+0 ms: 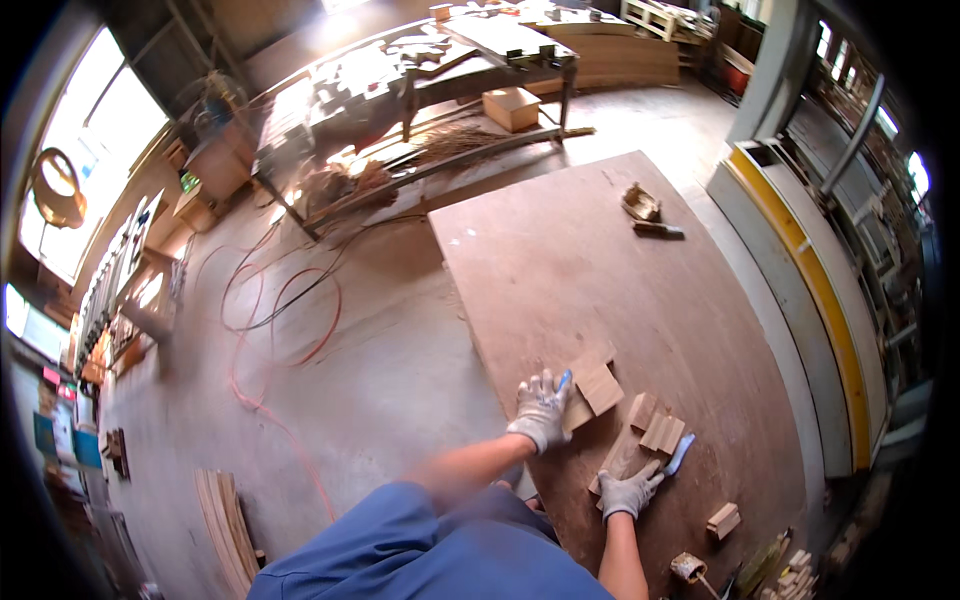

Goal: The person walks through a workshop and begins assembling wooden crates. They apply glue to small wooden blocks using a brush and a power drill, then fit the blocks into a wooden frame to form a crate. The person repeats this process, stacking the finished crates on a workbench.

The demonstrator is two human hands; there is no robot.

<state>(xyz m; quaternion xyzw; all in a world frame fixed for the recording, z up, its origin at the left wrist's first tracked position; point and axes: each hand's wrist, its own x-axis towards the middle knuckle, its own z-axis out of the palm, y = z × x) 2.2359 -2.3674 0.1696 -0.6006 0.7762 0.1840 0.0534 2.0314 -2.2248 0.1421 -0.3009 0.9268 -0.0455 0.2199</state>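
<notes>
Two gloved hands on plywood sheet [600, 260]: left hand [541, 408] flat, fingers spread, on wood block [598, 388]; right hand [630, 490] gripping scraper [680, 453].

Packages: one closed tan cardboard box [511, 107] is sitting on the floor under the far workbench [470, 60] | Labels: none showing | Signs: none legible | Screens: none showing

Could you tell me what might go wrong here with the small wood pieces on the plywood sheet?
The gloved left hand presses a flat square wood piece near the large brown plywood sheet's edge; it might slide off. The gloved right hand, beside a blue-handled tool, could knock the small ridged wood blocks. The red cable looped on the floor is a trip hazard.
</notes>
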